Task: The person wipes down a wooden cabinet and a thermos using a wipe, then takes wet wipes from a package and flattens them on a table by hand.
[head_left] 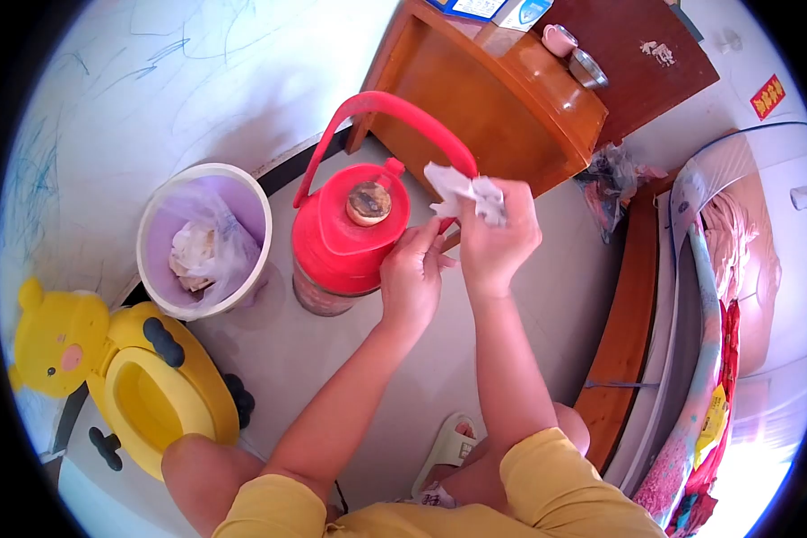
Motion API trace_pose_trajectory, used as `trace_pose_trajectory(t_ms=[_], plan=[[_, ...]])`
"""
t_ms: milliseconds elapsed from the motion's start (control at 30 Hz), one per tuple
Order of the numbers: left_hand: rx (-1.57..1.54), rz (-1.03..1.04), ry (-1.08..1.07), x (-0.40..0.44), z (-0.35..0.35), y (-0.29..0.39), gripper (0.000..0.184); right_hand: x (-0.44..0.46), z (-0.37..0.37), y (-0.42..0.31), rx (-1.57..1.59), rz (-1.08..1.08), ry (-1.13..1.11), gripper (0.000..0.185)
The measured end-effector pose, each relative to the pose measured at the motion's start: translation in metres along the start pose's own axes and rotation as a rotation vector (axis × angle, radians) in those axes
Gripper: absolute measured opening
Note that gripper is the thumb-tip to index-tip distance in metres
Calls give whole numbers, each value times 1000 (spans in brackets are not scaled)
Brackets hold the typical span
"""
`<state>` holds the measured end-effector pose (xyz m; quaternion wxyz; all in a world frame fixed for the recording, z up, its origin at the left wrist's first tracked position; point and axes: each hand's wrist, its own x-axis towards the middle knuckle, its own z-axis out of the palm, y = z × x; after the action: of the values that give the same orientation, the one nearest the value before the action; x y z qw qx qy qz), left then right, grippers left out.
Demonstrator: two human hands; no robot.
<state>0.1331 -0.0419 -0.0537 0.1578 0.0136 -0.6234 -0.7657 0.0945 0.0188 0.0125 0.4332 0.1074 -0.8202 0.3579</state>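
A red thermos flask (332, 242) stands on the floor in front of me, with a brown cork stopper (368, 203) in its top and a carrying handle (390, 100) arching above. My left hand (412, 273) is closed at the right side of the flask, by a small red part that sticks out; the fingers are partly hidden. In my right hand (500, 242), just right of the flask, a crumpled white tissue (462, 193) is pinched. The tissue lies against the lower right end of the carrying handle.
Left of the flask stands a lilac bin (264, 242) with a plastic bag and crumpled paper inside. A yellow animal-shaped child's potty (143, 403) is at lower left. A wooden cabinet (475, 108) stands behind; a bed (628, 341) with bedding runs along the right.
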Motion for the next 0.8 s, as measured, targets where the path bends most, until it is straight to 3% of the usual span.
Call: trace_pose_trajectory(t_ms=[300, 633, 700, 800], plan=[[21, -12, 9, 0, 2, -6, 25, 23, 1, -12, -72, -59, -49, 16], [78, 52, -2, 0, -2, -3, 26, 48, 32, -27, -4, 112, -131, 15], [99, 67, -5, -1, -2, 0, 26, 50, 34, -28, -95, -65, -105, 15], [60, 70, 10, -2, 1, -7, 26, 36, 11, -25, -45, 42, -110, 16]])
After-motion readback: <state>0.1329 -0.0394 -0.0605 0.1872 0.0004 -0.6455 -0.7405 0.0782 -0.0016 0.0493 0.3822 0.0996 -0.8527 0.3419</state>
